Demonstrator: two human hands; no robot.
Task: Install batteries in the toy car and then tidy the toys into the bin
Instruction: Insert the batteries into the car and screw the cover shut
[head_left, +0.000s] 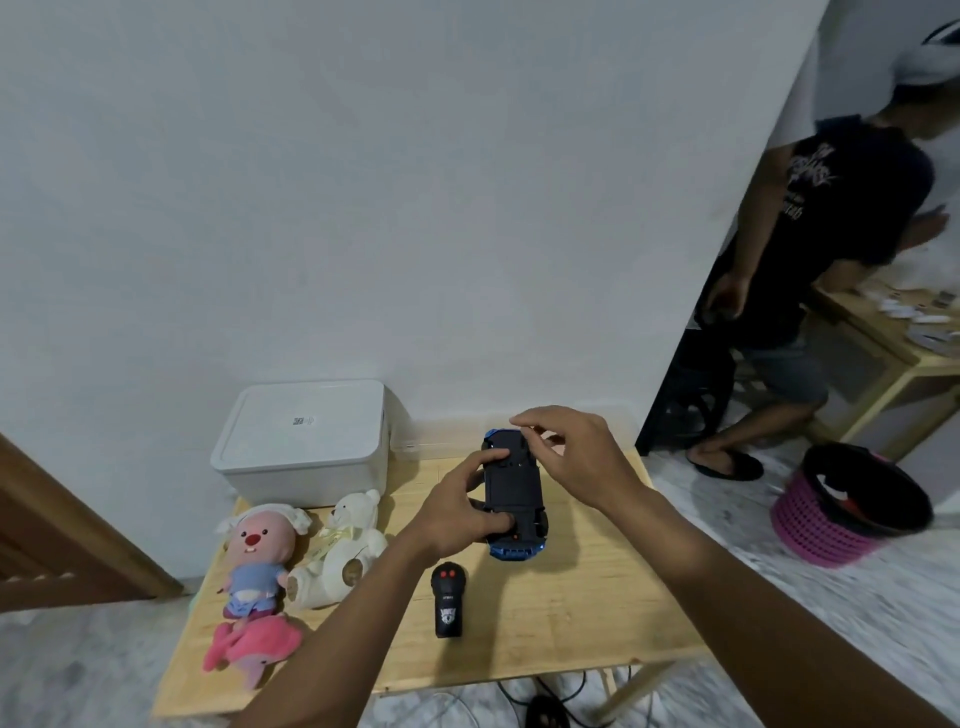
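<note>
A blue toy car (514, 493) is held upside down above the wooden table (571, 613), its dark underside facing me. My left hand (462, 509) grips its left side, thumb and fingers curled round the body. My right hand (566, 447) hovers over the car's far end with fingers curled and pinched together; whether it holds something small I cannot tell. A black remote control (449, 600) with red buttons lies on the table in front of the car. A white lidded bin (304, 441) stands at the table's back left, against the wall.
Three plush toys lie at the table's left: a pink-faced doll (257, 558), a white bear (343, 545) and a pink one (252, 649). A person (810, 270) stands at the right by another table. A pink basket (852, 504) sits on the floor; cables lie under the table.
</note>
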